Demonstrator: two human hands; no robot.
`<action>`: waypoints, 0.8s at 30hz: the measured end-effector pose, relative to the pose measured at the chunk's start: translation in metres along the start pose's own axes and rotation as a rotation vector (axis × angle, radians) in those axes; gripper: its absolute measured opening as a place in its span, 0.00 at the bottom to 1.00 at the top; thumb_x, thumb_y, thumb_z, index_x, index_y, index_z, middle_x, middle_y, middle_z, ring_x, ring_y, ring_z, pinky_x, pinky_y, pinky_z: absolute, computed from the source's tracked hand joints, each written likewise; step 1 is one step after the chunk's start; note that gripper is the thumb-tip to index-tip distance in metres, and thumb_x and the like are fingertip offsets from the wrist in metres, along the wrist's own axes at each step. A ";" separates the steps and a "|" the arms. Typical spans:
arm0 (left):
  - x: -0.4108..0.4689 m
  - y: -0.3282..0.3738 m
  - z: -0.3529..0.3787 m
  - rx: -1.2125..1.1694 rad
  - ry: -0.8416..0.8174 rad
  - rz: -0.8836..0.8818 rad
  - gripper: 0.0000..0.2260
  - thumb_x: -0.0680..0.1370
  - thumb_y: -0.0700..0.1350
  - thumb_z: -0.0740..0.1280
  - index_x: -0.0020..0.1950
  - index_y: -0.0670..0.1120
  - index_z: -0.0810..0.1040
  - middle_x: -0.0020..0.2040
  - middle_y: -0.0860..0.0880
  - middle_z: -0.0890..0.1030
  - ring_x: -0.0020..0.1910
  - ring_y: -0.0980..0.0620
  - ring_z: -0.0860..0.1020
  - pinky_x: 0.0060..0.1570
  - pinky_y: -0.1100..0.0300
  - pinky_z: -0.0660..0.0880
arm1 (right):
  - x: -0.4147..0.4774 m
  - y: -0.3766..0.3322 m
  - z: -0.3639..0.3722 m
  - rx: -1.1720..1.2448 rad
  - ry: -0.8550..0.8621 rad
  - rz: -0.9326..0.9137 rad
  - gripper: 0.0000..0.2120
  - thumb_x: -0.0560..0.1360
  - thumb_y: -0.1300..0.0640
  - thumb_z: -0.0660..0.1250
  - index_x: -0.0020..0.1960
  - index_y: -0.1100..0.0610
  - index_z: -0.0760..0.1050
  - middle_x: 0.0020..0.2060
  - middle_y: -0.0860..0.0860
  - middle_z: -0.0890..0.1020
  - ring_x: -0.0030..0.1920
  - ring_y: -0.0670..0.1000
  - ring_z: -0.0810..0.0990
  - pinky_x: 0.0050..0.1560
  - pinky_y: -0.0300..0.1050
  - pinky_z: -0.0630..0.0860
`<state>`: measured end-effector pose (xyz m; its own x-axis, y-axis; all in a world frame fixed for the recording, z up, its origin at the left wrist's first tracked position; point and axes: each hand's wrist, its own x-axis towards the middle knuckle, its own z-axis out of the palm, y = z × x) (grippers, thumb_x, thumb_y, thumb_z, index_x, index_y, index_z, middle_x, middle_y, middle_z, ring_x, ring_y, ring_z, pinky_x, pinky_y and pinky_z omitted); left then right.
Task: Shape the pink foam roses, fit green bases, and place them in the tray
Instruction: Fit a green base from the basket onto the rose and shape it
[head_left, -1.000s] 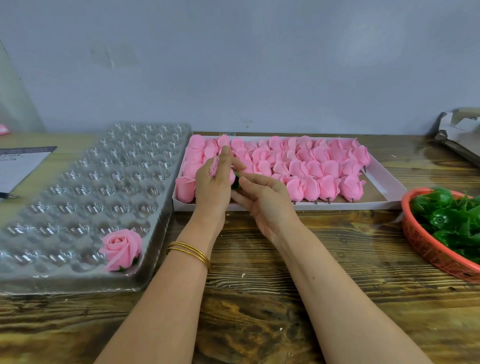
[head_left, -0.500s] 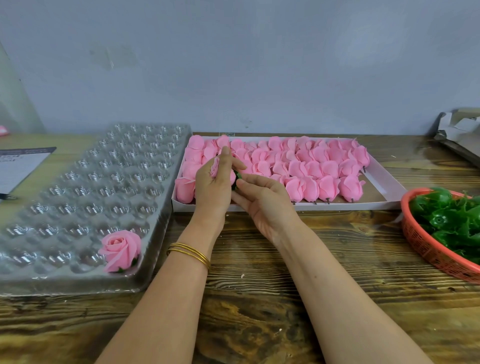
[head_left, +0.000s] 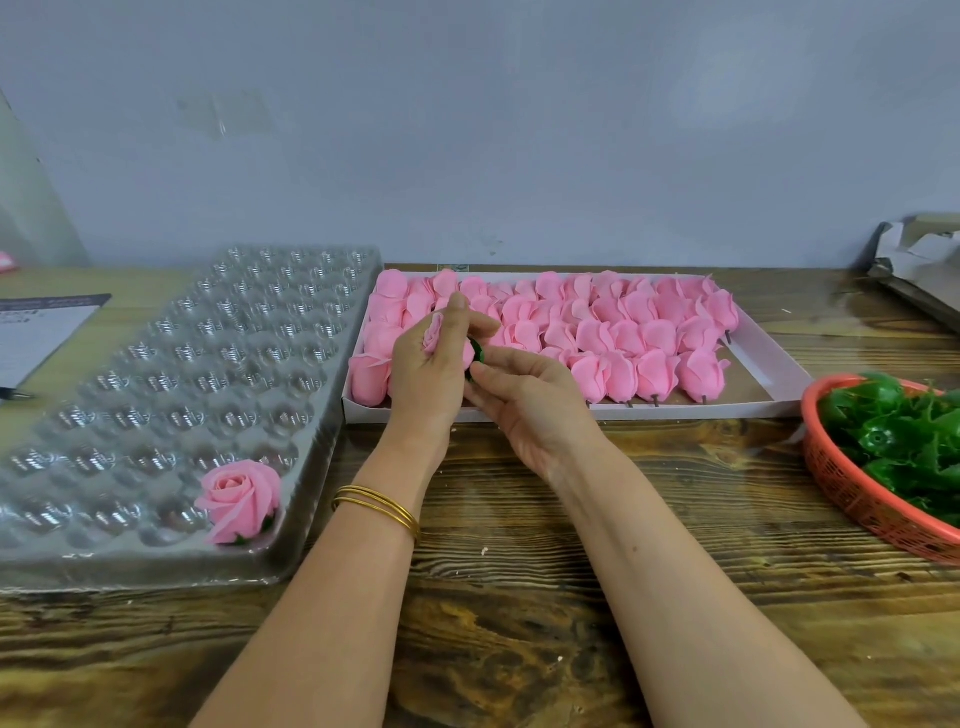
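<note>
My left hand (head_left: 428, 371) grips a pink foam rose (head_left: 432, 332) in front of the white box. My right hand (head_left: 524, 397) pinches a green base (head_left: 477, 353) against the rose's underside; most of the base is hidden by fingers. One finished rose with a green base (head_left: 240, 496) sits in a near-right cell of the clear plastic tray (head_left: 156, 395) on the left. The white box (head_left: 769, 364) behind my hands holds several unshaped pink roses (head_left: 623, 332).
An orange basket (head_left: 852, 493) with several green bases (head_left: 904, 436) stands at the right edge. Papers and a pen (head_left: 31, 332) lie far left. Torn cardboard (head_left: 919, 260) sits at the back right. Wooden tabletop (head_left: 519, 597) lies under my forearms.
Both hands stay at the same spot with the rose and the base; my fingers have shifted only slightly around them.
</note>
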<state>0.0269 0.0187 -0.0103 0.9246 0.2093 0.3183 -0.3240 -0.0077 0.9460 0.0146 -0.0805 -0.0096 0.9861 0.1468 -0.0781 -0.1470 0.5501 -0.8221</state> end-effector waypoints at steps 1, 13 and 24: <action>0.000 0.000 0.000 -0.002 0.005 0.003 0.18 0.81 0.58 0.58 0.42 0.53 0.83 0.43 0.57 0.85 0.46 0.62 0.81 0.47 0.58 0.75 | 0.000 0.001 0.000 -0.006 -0.001 -0.002 0.09 0.76 0.75 0.63 0.52 0.69 0.78 0.40 0.58 0.85 0.42 0.52 0.85 0.45 0.41 0.82; 0.001 -0.001 0.002 -0.041 0.070 0.048 0.19 0.84 0.53 0.58 0.41 0.47 0.82 0.40 0.56 0.85 0.44 0.63 0.81 0.44 0.74 0.72 | -0.001 0.002 0.002 -0.044 0.030 -0.006 0.11 0.75 0.73 0.66 0.57 0.72 0.76 0.45 0.61 0.84 0.44 0.54 0.85 0.48 0.43 0.82; 0.000 -0.002 0.002 0.006 0.065 0.069 0.19 0.84 0.55 0.57 0.43 0.47 0.82 0.40 0.57 0.84 0.43 0.62 0.81 0.43 0.66 0.76 | -0.001 0.002 0.002 -0.074 0.043 -0.016 0.09 0.73 0.72 0.69 0.52 0.69 0.78 0.38 0.59 0.84 0.41 0.54 0.85 0.47 0.44 0.82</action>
<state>0.0281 0.0169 -0.0117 0.8851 0.2708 0.3785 -0.3853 -0.0297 0.9223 0.0133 -0.0781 -0.0105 0.9909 0.1020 -0.0880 -0.1270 0.4898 -0.8625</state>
